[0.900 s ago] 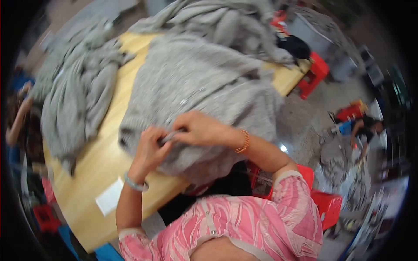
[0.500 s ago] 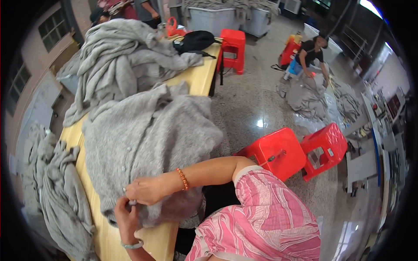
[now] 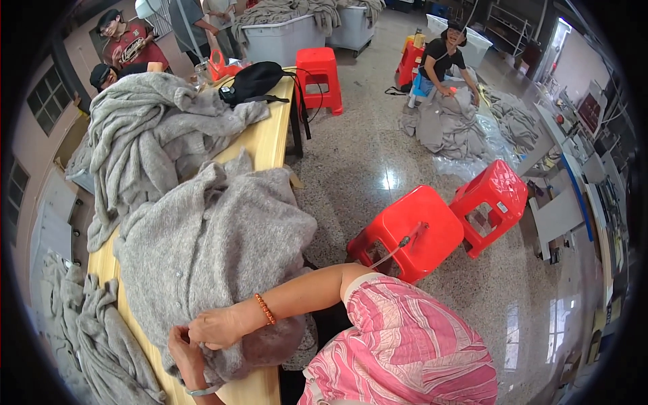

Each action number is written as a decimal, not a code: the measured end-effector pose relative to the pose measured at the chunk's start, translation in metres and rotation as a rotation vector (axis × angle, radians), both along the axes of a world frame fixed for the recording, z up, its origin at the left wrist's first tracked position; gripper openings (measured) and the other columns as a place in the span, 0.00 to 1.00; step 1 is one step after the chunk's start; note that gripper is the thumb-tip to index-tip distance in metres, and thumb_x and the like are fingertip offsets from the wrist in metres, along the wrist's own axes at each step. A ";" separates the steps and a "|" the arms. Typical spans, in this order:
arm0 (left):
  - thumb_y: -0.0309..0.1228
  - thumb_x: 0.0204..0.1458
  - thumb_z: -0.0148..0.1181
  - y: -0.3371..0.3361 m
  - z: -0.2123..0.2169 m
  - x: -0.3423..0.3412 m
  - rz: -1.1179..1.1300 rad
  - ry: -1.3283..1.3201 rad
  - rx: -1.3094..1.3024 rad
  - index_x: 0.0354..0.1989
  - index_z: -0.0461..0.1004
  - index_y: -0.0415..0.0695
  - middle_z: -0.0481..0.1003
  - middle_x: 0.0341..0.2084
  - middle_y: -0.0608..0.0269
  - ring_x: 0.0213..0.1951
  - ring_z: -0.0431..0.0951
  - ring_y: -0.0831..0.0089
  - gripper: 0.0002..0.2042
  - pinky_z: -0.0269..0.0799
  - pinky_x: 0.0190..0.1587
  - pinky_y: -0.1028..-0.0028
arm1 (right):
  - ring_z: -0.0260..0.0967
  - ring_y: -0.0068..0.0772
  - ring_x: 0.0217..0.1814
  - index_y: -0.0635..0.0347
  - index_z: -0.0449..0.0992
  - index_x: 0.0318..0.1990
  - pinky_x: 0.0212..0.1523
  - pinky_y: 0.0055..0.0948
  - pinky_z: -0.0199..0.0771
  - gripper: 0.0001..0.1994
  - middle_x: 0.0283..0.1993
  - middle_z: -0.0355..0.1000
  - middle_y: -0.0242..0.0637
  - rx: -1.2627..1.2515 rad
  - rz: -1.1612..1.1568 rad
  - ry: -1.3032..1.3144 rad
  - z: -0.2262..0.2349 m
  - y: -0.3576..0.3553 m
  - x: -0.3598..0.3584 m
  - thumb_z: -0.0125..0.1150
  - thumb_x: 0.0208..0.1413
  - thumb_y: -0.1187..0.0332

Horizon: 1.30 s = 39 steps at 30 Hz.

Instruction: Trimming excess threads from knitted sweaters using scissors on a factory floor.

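A grey knitted cardigan (image 3: 223, 236) lies spread on the wooden table in front of me, a placket with small shiny buttons running down it. My right hand (image 3: 217, 328) reaches across from the right, fingers closed on the knit near its lower left edge. Against it, my left hand (image 3: 185, 352) comes up from below with thumb and fingers pinched at the same spot. The fingertips meet there, and whatever small part lies between them is hidden. The cardigan's near end hangs toward my lap.
More grey knitwear is heaped at the table's (image 3: 266, 145) far end and left side (image 3: 111, 337). A black bag (image 3: 256, 82) lies by the far corner. Red stools (image 3: 412, 229) stand at my right. A person (image 3: 442, 71) sits among garments on the floor; others stand behind the table.
My view has tilted up and turned a little, so the people at the back show more. Both hands stay together at the cardigan's edge. The person seated on the floor has raised their head.
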<state>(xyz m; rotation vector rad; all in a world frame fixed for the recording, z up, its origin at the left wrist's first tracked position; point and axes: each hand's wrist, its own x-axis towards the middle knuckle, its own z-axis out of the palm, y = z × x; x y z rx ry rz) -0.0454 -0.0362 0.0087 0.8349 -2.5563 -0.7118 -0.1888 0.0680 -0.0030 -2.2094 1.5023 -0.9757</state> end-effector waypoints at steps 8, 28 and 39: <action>0.29 0.54 0.59 0.000 0.011 0.025 0.134 0.436 1.001 0.39 0.71 0.33 0.74 0.31 0.65 0.33 0.72 0.77 0.11 0.67 0.35 0.79 | 0.72 0.50 0.32 0.67 0.68 0.32 0.32 0.39 0.72 0.08 0.32 0.68 0.48 -0.209 -0.144 -0.071 -0.003 -0.004 0.011 0.58 0.44 0.75; 0.27 0.56 0.53 0.001 0.007 0.029 -0.044 0.484 1.278 0.44 0.70 0.34 0.75 0.37 0.62 0.40 0.74 0.77 0.11 0.69 0.43 0.80 | 0.73 0.50 0.33 0.68 0.70 0.32 0.33 0.39 0.74 0.08 0.31 0.70 0.50 -0.228 -0.200 -0.054 -0.016 -0.013 0.014 0.57 0.47 0.71; 0.16 0.53 0.50 0.020 -0.008 0.033 0.012 0.228 0.168 0.37 0.70 0.34 0.71 0.31 0.66 0.35 0.69 0.81 0.05 0.66 0.40 0.81 | 0.73 0.56 0.34 0.70 0.72 0.28 0.37 0.42 0.74 0.08 0.30 0.71 0.55 -0.028 -0.166 -0.067 -0.010 -0.013 0.006 0.56 0.45 0.71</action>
